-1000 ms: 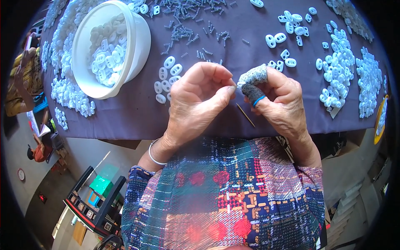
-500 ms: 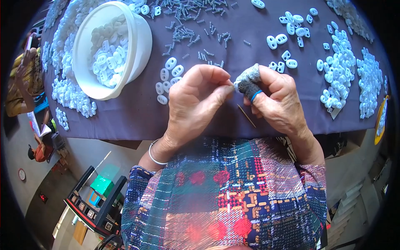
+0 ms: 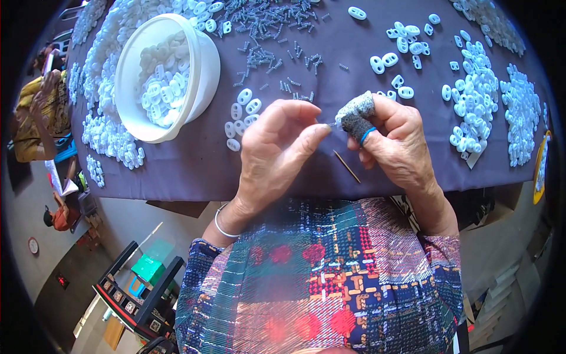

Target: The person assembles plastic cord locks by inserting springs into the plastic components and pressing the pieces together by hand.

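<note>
Head view: near the front edge of the purple cloth-covered bench (image 3: pixel 194 174), the right hand (image 3: pixel 396 138) pinches a small white plastic piece (image 3: pixel 339 120), a grey metal coil spring (image 3: pixel 332 124) protruding; the left hand's grip (image 3: pixel 274 150) is parted. Spring-fitting seems underway; next calls for careful pressing.

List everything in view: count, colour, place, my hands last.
Tablecloth: one, dark purple, upper half
Tub: one, white, tablecloth's left
Small pieces: many, white, tub and tablecloth
Springs: many, grey, upper middle
Thin stick: one, brown, tablecloth's near side
Yellow-rimmed container: one, yellow, right edge
Other people: at least two, yellow and orange clothes, far left
Box: one, green, lower left
Garment: one, multicoloured, lower middle
Bracelet: one, white, left wrist
Finger covers: two, grey, right thumb and forefinger
Left hand: one, bare, centre
Right hand: one, partly covered, right of centre, pinching something white
</note>
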`<state>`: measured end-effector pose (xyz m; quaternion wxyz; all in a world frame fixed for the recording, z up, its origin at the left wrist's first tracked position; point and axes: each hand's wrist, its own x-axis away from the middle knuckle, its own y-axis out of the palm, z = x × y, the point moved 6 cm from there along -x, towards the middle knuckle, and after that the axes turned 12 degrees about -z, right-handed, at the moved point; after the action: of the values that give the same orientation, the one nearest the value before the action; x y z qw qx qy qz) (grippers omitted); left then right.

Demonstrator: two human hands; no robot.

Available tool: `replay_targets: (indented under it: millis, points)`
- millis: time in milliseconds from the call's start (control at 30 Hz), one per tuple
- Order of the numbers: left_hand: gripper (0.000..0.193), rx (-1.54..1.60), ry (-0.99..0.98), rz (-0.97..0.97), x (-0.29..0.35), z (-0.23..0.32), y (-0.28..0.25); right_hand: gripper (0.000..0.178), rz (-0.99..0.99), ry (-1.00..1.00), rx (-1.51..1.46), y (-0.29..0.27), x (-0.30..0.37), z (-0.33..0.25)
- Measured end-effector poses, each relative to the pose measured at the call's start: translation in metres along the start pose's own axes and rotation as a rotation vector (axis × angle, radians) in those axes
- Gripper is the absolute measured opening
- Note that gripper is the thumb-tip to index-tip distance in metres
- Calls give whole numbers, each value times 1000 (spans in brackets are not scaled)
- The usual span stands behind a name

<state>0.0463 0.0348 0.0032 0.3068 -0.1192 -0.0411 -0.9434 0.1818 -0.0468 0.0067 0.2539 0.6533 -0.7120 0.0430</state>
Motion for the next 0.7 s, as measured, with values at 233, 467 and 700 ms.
replay_targets:
  millis: [233,467,700]
  points:
    - [10,-110,-4,-74,-3,4,8,15,-23,-6,63,0,0,3]
    - [8,-115,-7,-73,-6,5,8,15,-15,-48,106,-1,-2,0]
    - [6,-131,111,-22,-9,2,2,13,-35,-190,228,2,-7,1]
